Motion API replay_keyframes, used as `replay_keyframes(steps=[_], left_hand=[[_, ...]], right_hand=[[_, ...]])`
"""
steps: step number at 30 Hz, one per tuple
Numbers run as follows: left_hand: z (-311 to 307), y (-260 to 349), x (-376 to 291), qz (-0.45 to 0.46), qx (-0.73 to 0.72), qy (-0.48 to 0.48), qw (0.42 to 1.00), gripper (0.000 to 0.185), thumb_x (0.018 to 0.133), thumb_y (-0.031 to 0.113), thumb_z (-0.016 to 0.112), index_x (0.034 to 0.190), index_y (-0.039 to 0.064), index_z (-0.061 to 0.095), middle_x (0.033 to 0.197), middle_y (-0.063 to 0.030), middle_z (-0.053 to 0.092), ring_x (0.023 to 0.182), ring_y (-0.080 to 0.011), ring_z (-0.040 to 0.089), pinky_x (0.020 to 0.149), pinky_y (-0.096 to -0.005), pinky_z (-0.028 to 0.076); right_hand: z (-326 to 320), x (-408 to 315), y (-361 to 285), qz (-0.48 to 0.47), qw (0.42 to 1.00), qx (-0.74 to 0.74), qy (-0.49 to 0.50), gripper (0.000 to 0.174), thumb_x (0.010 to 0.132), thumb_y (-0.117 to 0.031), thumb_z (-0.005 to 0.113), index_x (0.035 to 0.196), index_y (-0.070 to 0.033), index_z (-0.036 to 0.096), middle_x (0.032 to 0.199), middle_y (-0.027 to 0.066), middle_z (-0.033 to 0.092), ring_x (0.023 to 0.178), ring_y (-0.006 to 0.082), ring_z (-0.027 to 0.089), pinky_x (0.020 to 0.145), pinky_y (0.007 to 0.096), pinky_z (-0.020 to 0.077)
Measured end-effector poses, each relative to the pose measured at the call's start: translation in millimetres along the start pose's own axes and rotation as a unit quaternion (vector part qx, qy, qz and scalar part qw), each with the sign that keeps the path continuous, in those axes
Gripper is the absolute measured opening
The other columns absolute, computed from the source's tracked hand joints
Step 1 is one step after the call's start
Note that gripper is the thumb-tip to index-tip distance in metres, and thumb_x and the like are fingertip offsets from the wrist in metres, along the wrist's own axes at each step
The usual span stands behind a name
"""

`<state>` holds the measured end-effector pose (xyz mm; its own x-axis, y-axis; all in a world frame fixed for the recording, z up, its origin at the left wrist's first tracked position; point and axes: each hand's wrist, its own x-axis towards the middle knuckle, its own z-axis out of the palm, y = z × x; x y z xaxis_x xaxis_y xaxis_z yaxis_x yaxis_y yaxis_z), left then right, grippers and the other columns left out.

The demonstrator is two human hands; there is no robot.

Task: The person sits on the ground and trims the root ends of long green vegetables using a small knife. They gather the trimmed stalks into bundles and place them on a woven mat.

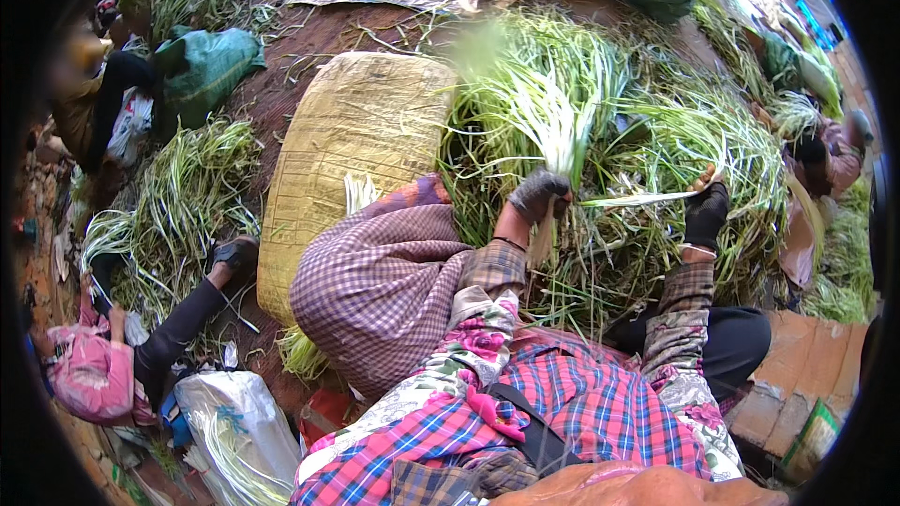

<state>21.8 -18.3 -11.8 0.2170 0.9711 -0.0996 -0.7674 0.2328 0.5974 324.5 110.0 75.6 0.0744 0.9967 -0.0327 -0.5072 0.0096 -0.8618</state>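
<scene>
A bunch of long green leafy stalks with pale lower ends [557, 130] rises from my left hand [540, 197], which wears a dark glove and grips it near the rootlets. To the right, my right hand [705, 207], in a black glove with bare fingertips, pinches a pale stalk [643, 199] that points left towards the bunch. Both hands are above a large heap of the same green stalks [619, 239]. A cut bundle of white stalk ends [361, 193] lies on the yellow woven sack [358, 112] left of my checked-cloth-covered knee.
Another person in pink [95, 372] sits at the left beside a further heap of stalks [190, 190]. A white sack [239, 414] is at the lower left, green sacks [211, 67] stand farther off, and cardboard [801, 365] lies at the right. One more person [833, 154] is at the right edge.
</scene>
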Motion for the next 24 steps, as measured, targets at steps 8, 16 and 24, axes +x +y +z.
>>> replay_keyframes(steps=[8,16,24], left_hand=[[19.0,31.7,1.6,0.022,0.070,0.208,0.975,0.024,0.065,0.009,0.074,0.085,0.001,0.062,0.069,-0.0073,0.063,0.047,-0.0131,0.053,0.040,-0.0261,0.041],[27.5,12.3,16.9,0.075,0.100,0.202,0.971,0.018,0.064,0.006,0.074,0.075,0.003,0.060,0.063,-0.0048,0.060,0.046,-0.0148,0.054,0.039,-0.0256,0.040],[31.9,6.8,20.3,0.127,0.114,0.203,0.964,0.026,0.063,0.002,0.074,0.086,0.001,0.061,0.072,-0.0057,0.063,0.054,-0.0138,0.058,0.046,-0.0250,0.044]], right_hand=[[71.5,-83.3,89.9,0.014,0.916,-0.328,-0.231,0.020,0.090,-0.021,0.050,0.098,-0.005,0.058,0.079,-0.0003,0.059,0.059,0.0058,0.054,0.047,0.0200,0.0444],[96.8,-106.1,90.2,0.130,0.902,-0.327,-0.251,0.012,0.087,-0.015,0.056,0.088,-0.003,0.057,0.072,-0.0036,0.053,0.060,0.0030,0.043,0.054,0.0178,0.0365],[99.0,-111.1,100.7,0.074,0.921,-0.314,-0.218,0.010,0.087,-0.014,0.055,0.084,-0.005,0.057,0.070,-0.0061,0.052,0.062,0.0016,0.043,0.054,0.0176,0.0360]])
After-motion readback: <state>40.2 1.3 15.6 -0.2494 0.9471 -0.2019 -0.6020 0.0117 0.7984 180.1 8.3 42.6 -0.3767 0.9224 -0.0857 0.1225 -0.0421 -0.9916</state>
